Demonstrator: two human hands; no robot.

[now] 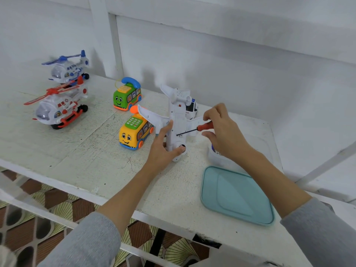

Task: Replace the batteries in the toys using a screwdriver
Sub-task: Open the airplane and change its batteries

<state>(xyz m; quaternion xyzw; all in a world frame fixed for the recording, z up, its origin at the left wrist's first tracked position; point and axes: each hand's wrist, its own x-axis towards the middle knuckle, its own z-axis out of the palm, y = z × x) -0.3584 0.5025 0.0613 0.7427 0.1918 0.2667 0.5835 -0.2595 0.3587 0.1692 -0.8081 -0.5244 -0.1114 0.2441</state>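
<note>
Centre of frame: our left hand grips the white toy plane, stood nose-down on the white table, underside toward us. Our right hand pinches the red-handled screwdriver, tip on the plane's belly. Lower right: teal lid. Upper left: two toy helicopters.

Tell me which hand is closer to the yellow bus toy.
Left. The left hand grips the white toy plane just beside the yellow bus toy; the right hand, holding the screwdriver, is beyond the plane.
</note>
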